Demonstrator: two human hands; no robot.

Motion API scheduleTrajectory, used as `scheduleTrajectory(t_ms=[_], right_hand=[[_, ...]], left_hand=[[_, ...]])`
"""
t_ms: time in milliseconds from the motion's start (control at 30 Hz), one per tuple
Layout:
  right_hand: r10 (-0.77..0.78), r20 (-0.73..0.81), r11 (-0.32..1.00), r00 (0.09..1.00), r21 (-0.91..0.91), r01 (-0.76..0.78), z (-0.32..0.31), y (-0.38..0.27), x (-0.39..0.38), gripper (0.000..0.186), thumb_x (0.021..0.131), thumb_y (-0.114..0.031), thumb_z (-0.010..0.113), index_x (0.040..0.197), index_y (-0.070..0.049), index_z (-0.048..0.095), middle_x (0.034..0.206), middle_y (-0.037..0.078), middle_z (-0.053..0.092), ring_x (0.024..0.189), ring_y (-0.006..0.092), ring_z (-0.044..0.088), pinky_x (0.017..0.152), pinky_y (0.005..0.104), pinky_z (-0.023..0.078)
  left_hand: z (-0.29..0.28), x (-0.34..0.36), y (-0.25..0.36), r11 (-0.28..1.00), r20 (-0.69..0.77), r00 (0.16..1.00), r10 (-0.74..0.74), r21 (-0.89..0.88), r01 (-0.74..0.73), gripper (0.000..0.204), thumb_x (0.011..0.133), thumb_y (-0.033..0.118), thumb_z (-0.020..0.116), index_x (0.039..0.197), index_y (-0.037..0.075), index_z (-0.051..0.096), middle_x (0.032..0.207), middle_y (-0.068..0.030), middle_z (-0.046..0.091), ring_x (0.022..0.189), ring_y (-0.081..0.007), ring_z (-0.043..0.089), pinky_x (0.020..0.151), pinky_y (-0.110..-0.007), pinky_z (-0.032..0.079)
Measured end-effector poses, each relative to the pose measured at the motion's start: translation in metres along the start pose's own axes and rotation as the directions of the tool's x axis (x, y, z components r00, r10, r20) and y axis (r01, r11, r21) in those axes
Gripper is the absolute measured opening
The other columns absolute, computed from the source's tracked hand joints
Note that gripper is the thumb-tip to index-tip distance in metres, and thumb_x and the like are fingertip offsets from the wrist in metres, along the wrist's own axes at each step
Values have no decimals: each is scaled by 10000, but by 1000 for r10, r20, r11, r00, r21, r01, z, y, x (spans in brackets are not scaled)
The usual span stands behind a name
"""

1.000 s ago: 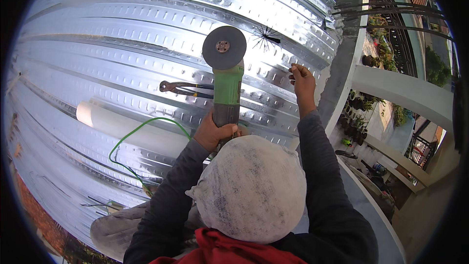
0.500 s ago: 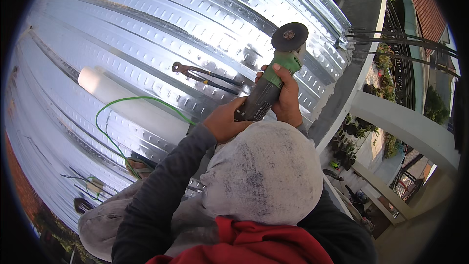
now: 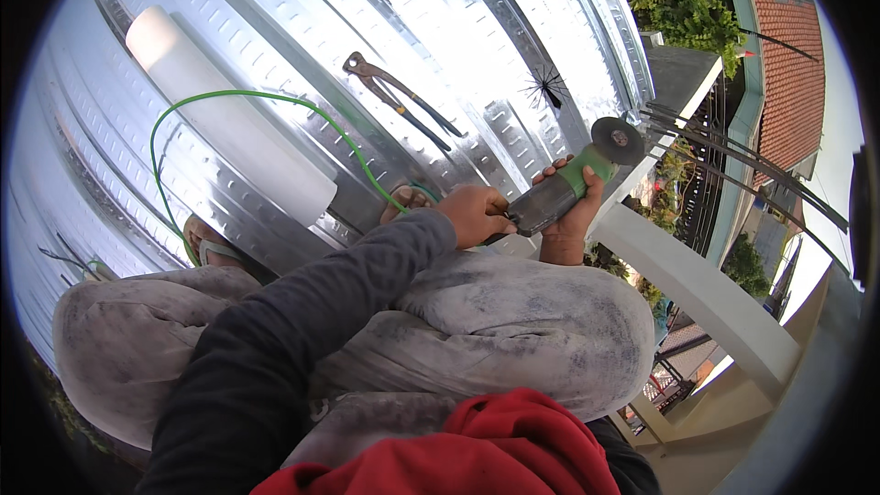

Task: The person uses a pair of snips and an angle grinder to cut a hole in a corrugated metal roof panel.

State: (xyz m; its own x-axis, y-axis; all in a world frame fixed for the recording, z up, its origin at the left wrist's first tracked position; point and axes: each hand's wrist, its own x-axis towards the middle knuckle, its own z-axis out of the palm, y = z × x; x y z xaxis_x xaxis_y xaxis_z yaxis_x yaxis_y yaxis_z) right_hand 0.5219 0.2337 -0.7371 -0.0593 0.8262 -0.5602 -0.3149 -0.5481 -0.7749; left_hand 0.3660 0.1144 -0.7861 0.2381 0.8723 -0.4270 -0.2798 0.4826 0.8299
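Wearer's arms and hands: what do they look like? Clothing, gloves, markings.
Left arm: long, dark sleeve, charcoal grey along the forearm and nearer black higher up, plain and creased, reaching the wrist. Right arm: mostly hidden; only a patch of dark cloth shows by the lower edge. Left hand and right hand: both bare, no gloves.

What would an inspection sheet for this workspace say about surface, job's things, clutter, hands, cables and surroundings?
Surface: shiny ribbed metal sheeting
Job's things: angle grinder with dark disc
Clutter: pincers, white cylinder, dark spiky thing on the sheeting
Hands: right hand gripping the grinder's body; left hand closed at its rear end
Cables: green cord looped across the white cylinder
Surroundings: red tiled roof, trees, dark rods or cables
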Motion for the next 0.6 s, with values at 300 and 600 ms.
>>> scheduleTrajectory(t_ms=[300,600], right_hand=[[-32,-213,997,977,-74,16,-6,9,24,344,862,-336,608,995,-25,546,859,109,607,765,258,635,684,421,559],[13,-105,650,994,-755,-88,-23,-49,63,385,827,-190,711,1112,3,538,842,128,650,587,235,655,532,351,558]], left_hand=[[15,-4,21,952,-215,933,-289,-168,256,245,856,250,748,966,33,776,811,-116,747,724,-157,695,690,-280,529],[-3,6,7,920,143,980,-140,386,76,412,889,475,650,1080,127,758,1052,-106,740,964,-317,692,881,-408,526]])
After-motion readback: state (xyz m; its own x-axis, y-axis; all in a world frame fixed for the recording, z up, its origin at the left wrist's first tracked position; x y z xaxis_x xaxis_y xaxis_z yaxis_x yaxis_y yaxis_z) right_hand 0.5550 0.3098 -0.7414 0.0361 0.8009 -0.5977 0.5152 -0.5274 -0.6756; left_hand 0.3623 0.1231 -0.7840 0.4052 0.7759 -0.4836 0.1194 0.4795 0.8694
